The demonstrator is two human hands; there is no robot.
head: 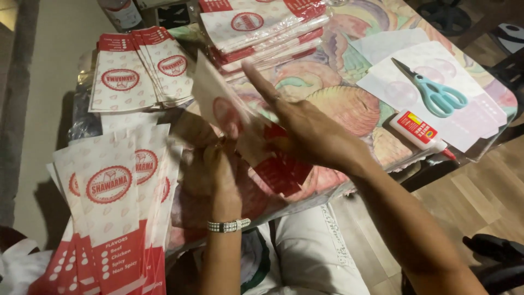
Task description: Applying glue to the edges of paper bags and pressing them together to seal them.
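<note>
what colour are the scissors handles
Light teal, on the scissors lying on white paper; clearest in the head view.

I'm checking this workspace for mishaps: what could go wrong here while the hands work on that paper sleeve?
1. The glue bottle lies on its side at the table edge, tip outward; it might roll off or leak.
2. The scissors rest on loose white sheets; tugging a sheet could drag them off.
3. The left hand and right hand move the paper sleeve fast enough to blur, beside the fanned pile, which could get knocked.
</note>
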